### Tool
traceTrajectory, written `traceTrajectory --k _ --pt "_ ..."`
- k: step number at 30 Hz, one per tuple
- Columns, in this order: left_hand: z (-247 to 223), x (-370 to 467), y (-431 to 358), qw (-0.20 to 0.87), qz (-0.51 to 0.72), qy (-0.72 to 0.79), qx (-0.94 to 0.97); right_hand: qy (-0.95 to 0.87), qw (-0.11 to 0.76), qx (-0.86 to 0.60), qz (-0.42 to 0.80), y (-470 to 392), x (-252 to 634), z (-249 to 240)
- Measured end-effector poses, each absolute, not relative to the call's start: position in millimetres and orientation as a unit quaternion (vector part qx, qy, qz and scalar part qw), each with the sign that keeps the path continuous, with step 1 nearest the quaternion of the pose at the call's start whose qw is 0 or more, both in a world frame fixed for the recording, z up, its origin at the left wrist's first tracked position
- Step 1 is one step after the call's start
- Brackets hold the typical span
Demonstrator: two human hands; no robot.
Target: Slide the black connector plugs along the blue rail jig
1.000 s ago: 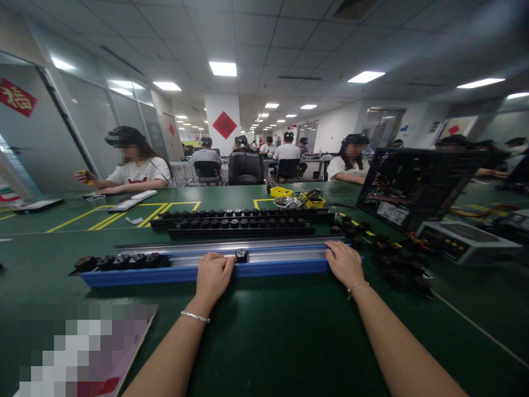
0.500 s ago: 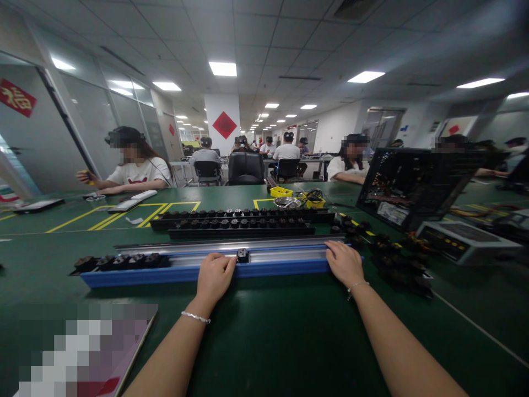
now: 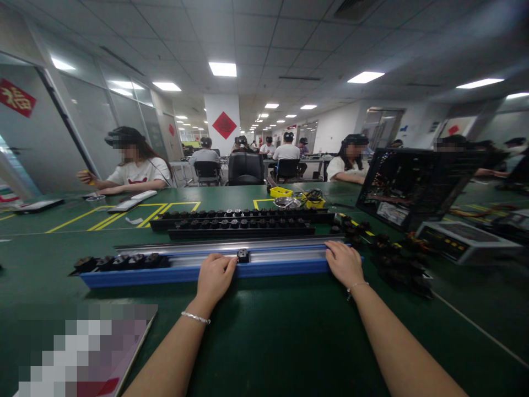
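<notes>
A long blue rail (image 3: 285,268) with a silvery inside lies crosswise on the green table before me. Curled over its middle, my left hand (image 3: 215,275) has thumb and forefinger at the left side of a single black socket module (image 3: 243,255) in the channel; the other fingertips are hidden. My right hand (image 3: 345,261) is wrapped over the rail near its right end. Several more black socket modules (image 3: 129,261) sit in a row at the left end of the rail.
Two black strips filled with sockets (image 3: 242,224) lie behind the rail. Loose black parts (image 3: 399,264), a metal box (image 3: 467,241) and an open computer case (image 3: 407,190) stand right. Farther back are a yellow tray (image 3: 281,191) and a metal bowl (image 3: 288,203). People sit across the table.
Almost nothing differs. The single socket module and my left fingertips beside it sit very slightly farther right; my right hand stays in place.
</notes>
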State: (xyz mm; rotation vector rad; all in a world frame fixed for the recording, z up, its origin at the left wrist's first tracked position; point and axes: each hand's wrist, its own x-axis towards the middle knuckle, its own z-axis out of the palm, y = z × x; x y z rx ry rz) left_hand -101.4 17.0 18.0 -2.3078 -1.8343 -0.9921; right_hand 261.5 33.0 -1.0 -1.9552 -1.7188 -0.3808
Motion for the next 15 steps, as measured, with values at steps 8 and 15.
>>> traceTrajectory --k 8,15 --pt "18.3 -100.9 16.5 0.024 -0.312 -0.588 -0.746 -0.626 0.254 -0.727 -0.125 31.2 259.4 0.5" --pt "20.2 -99.6 14.9 0.025 -0.303 -0.587 -0.75 -0.628 0.248 -0.728 -0.12 31.1 259.6 1.6"
